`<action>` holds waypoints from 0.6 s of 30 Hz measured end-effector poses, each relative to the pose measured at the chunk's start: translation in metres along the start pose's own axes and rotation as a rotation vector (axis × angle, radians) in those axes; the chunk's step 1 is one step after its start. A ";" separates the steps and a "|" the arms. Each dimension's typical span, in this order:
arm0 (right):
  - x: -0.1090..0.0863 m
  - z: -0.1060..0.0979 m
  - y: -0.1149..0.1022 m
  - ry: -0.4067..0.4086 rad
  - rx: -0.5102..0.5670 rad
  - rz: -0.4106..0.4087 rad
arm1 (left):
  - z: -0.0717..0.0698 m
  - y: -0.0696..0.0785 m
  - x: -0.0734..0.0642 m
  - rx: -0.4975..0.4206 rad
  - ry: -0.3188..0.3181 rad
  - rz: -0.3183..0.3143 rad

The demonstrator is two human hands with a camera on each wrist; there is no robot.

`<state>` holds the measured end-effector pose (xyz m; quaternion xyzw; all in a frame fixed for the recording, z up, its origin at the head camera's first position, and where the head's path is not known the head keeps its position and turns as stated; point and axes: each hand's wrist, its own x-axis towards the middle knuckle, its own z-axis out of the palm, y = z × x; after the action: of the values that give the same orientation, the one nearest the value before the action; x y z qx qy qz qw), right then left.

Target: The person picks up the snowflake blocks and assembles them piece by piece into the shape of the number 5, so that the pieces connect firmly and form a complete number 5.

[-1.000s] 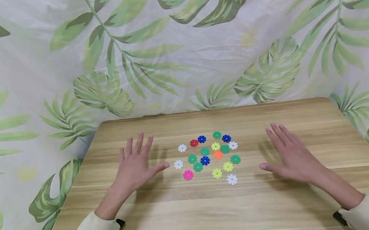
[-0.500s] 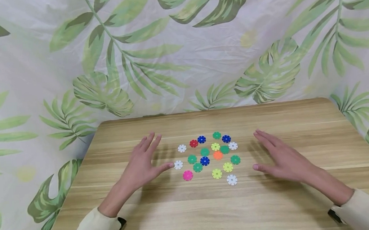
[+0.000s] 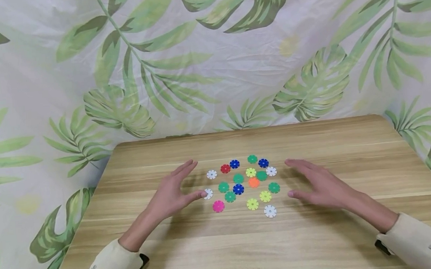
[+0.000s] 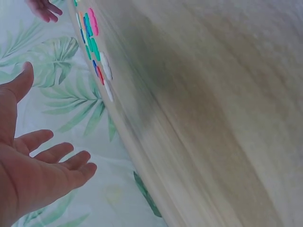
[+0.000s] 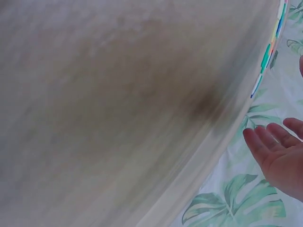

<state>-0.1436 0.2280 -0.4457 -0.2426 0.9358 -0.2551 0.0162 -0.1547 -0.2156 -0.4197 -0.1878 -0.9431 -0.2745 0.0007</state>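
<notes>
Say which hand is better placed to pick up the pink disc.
The left hand, probably: it is open and empty, and the pink disc lies nearer to it than to the right hand.

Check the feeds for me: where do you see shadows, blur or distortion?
Head view: the discs are clear enough to tell colours apart, with soft shadows on the tabletop near the left hand and right hand; left wrist view: wood grain soft, broad shadow across it, discs seen nearly edge-on; right wrist view: tabletop blurred, with a dark shadow patch and a bowed edge.
</notes>
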 end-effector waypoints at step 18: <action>0.019 0.007 0.004 -0.016 0.113 -0.026 | 0.013 -0.005 0.004 -0.127 -0.044 0.048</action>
<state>-0.1613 0.2186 -0.4517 -0.2556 0.9166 -0.3056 0.0340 -0.1586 -0.2117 -0.4328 -0.2158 -0.9188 -0.3296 -0.0252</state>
